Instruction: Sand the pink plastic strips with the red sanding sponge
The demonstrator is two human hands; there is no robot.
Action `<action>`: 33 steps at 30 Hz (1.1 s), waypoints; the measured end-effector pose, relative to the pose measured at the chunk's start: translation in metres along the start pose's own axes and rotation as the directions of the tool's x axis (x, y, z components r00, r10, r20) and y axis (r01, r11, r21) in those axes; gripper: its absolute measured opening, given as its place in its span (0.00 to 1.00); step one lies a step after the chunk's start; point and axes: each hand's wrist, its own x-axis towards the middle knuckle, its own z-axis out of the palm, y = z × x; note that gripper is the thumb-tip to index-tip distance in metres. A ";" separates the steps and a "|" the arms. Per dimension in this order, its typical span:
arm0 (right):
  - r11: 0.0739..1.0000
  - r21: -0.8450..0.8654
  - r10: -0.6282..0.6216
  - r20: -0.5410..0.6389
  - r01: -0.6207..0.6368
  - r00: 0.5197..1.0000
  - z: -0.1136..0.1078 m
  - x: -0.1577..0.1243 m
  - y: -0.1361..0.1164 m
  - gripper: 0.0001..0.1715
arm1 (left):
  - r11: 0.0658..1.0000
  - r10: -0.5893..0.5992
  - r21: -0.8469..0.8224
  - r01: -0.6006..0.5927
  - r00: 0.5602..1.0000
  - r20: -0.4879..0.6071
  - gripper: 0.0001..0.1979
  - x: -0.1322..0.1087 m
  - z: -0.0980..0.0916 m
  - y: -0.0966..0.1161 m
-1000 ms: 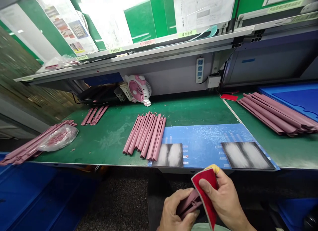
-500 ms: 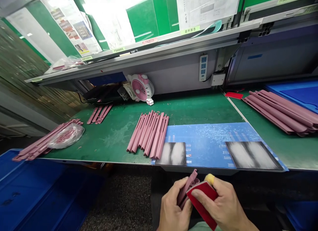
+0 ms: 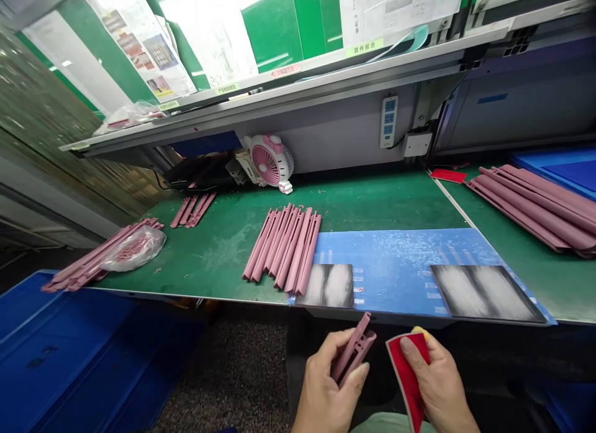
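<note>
"What is being held at the near edge of the bench?"

"A pink moulded plastic strip (image 3: 354, 352) is being pinched upright in the left hand (image 3: 326, 389), its fingers closed firmly around the lower end."

"And in the right?"

"A red sanding pad (image 3: 408, 374) is being clasped between thumb and fingers of the right hand (image 3: 437, 383), with a yellow fingertip cover (image 3: 419, 330) showing at its top edge. Pad and strip are being held just apart."

"What is being shown beyond the hands?"

"A green-matted workbench (image 3: 372, 197) is being occupied by a row of pink strips (image 3: 284, 250) at centre, beside a blue corrugated sheet (image 3: 395, 253) carrying two grey-streaked pads (image 3: 484, 293). A heap of longer pink strips (image 3: 535, 209) is being stored at far right, and a blue crate (image 3: 56, 352) is being seen at near left"
</note>
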 end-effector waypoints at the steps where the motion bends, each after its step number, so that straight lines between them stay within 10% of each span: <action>1: 0.992 -0.087 -0.086 0.019 0.088 0.996 0.000 -0.001 -0.005 0.23 | 1.000 0.012 0.015 -0.012 1.000 0.010 0.19 0.001 0.001 0.001; 5: 0.897 -0.256 -0.305 0.232 0.361 0.924 0.012 -0.007 -0.021 0.21 | 0.998 0.064 0.010 -0.064 0.998 0.007 0.19 0.001 0.011 -0.001; 13: 0.978 0.142 0.140 0.081 -0.151 0.987 0.007 0.000 -0.005 0.23 | 0.963 -0.154 -0.206 0.173 0.982 0.108 0.25 -0.006 -0.001 -0.017; 21: 0.997 0.072 -0.020 0.252 0.002 0.967 0.026 -0.005 -0.017 0.25 | 0.948 -0.091 -0.285 0.143 0.978 0.189 0.28 -0.002 -0.001 -0.023; 27: 0.954 0.143 0.235 0.185 -0.263 0.954 0.014 -0.002 0.009 0.26 | 0.795 -0.171 -0.528 0.299 0.945 0.278 0.27 -0.001 -0.022 -0.027; 33: 0.987 0.041 0.132 0.318 -0.153 0.939 0.007 -0.007 -0.001 0.24 | 0.572 -0.221 -0.700 0.428 0.902 0.371 0.27 -0.003 -0.017 -0.032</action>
